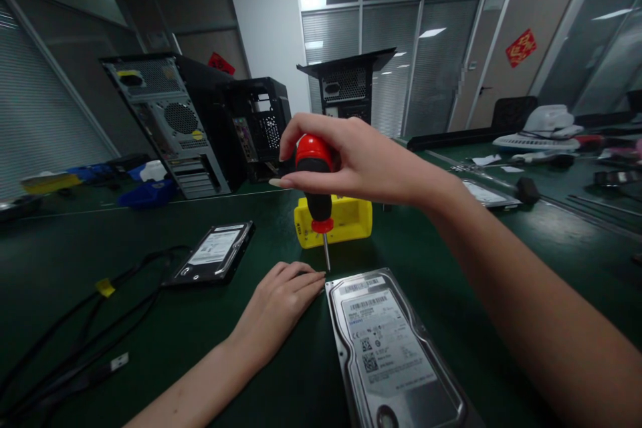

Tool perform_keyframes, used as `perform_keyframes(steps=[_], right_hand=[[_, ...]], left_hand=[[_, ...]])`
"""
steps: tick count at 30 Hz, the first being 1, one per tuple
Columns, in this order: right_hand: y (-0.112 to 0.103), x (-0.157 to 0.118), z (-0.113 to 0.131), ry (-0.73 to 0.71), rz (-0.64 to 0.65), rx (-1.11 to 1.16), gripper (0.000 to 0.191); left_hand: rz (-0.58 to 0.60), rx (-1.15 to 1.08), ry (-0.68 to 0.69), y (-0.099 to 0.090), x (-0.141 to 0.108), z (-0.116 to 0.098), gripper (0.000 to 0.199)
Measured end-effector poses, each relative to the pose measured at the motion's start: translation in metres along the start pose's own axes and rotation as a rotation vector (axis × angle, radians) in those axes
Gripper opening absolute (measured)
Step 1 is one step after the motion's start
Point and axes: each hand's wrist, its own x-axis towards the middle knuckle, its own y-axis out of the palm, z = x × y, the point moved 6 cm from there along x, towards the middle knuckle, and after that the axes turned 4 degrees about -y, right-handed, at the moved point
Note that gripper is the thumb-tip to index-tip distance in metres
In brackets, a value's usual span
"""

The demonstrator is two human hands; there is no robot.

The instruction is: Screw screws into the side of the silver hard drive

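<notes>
My right hand [346,157] is closed around the red and black handle of a screwdriver [315,174], which points down. Its metal tip is at the far left corner of a silver hard drive [386,348] lying label up on the green table. At that same corner rests my left hand [283,297], palm down, with its fingertips drawn together against the drive's edge. Whatever those fingertips may pinch is hidden. Just behind the screwdriver lies a yellow plastic bin [351,221] with its opening facing me. A second hard drive [213,254] lies to the left of my left hand.
Black cables [90,321] with a USB plug [119,362] run along the left. Computer cases [175,120] stand at the back. A blue bin [148,194] is beside them. Another hard drive [486,194] lies on the right, near a white device [544,130] and loose tools.
</notes>
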Motion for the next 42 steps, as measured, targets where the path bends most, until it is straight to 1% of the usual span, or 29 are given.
perform_keyframes(steps=[4, 6, 7, 9, 11, 14, 16, 18, 21, 28, 35, 42], right_hand=[[0.000, 0.000, 0.000, -0.002, -0.008, 0.012, 0.035], [0.000, 0.000, 0.000, 0.005, -0.010, 0.020, 0.034], [0.000, 0.000, 0.000, 0.010, -0.011, 0.023, 0.034], [-0.003, 0.000, 0.000, 0.019, -0.026, 0.026, 0.034], [-0.008, 0.000, 0.001, 0.024, -0.064, 0.029, 0.034], [-0.018, -0.002, 0.001, 0.039, -0.136, 0.031, 0.033], [-0.022, -0.003, 0.000, 0.053, -0.163, 0.027, 0.033], [-0.023, -0.003, -0.001, 0.066, -0.160, 0.013, 0.035], [-0.018, -0.003, -0.002, 0.083, -0.124, -0.015, 0.037], [-0.004, 0.000, -0.004, 0.090, -0.059, 0.019, 0.033], [-0.002, 0.000, -0.005, 0.072, -0.082, 0.018, 0.031], [-0.003, 0.001, -0.005, 0.109, -0.088, -0.001, 0.032]], left_hand=[[-0.022, 0.013, 0.055, 0.000, -0.002, -0.003, 0.028], [-0.048, -0.013, 0.047, 0.000, -0.003, -0.001, 0.027], [-0.063, -0.041, 0.021, -0.001, -0.004, 0.001, 0.026], [-0.088, -0.161, -0.086, -0.002, -0.005, 0.009, 0.024], [-0.105, -0.373, -0.259, -0.002, -0.006, 0.020, 0.022], [-0.104, -0.711, -0.528, 0.005, -0.008, 0.034, 0.024], [-0.087, -0.846, -0.615, 0.010, -0.007, 0.035, 0.027], [-0.065, -0.896, -0.621, 0.014, -0.006, 0.032, 0.028], [-0.033, -0.885, -0.583, 0.016, -0.004, 0.027, 0.027], [0.001, -0.888, -0.533, 0.015, -0.003, 0.021, 0.026], [0.019, -0.899, -0.503, 0.013, -0.001, 0.018, 0.026], [0.027, -0.907, -0.482, 0.013, -0.002, 0.017, 0.026]])
